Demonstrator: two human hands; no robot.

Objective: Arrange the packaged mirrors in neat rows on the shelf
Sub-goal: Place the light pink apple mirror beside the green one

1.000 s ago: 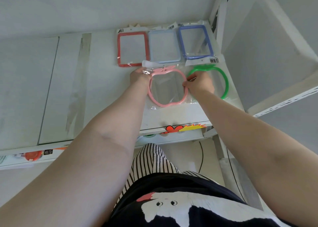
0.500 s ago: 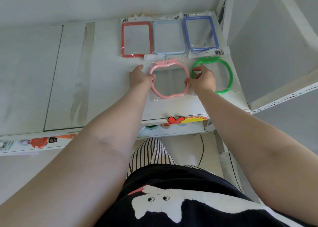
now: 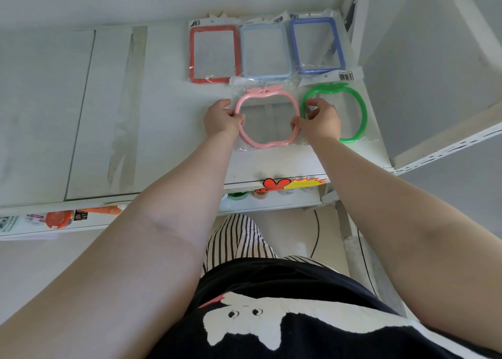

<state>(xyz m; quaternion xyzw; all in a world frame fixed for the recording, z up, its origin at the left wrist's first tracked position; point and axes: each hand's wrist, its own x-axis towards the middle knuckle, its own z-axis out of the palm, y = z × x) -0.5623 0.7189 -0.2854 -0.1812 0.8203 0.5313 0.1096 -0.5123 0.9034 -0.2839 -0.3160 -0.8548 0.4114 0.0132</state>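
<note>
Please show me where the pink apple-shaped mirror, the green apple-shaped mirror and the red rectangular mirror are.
pink apple-shaped mirror (image 3: pixel 267 144): head view, bottom of frame.
green apple-shaped mirror (image 3: pixel 363 114): head view, right side of frame.
red rectangular mirror (image 3: pixel 192 57): head view, left frame edge.

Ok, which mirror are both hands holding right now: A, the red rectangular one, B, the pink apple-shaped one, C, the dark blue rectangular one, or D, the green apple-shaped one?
B: the left hand and the right hand grip opposite sides of the pink apple-shaped mirror, which lies in the front row beside the green one.
</note>
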